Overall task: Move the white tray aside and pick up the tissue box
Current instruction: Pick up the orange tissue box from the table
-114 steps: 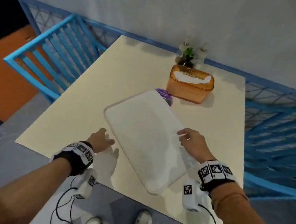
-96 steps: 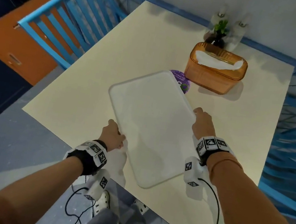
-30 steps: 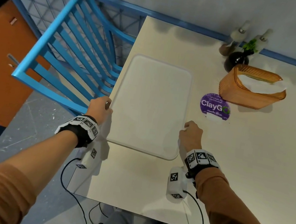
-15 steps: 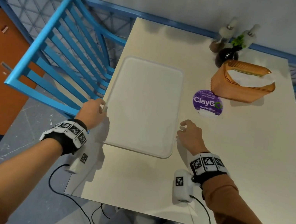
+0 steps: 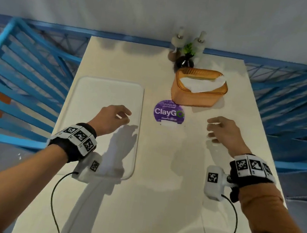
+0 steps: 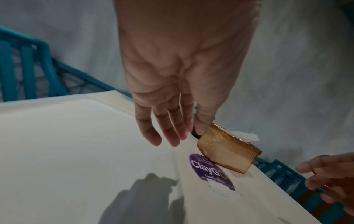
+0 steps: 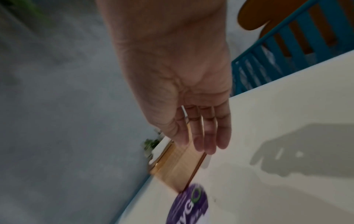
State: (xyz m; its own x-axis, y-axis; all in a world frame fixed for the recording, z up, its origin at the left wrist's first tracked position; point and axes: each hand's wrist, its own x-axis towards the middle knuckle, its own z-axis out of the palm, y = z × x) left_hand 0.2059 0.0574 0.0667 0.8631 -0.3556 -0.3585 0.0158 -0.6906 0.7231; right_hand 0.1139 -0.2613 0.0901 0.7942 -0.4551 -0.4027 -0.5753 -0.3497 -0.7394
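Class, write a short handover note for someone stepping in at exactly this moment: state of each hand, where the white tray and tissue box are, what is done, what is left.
Left hand: empty, fingers relaxed, above the white tray.
Right hand: empty, fingers loosely curled, over bare table, short of the tissue box.
White tray: lies flat along the table's left edge, nothing on it.
Tissue box: orange, upright near the far edge, a tissue sticking out, beside the purple ClayGo sticker.
Done: tray set aside.
Left: reach forward, grip the tissue box and lift it.
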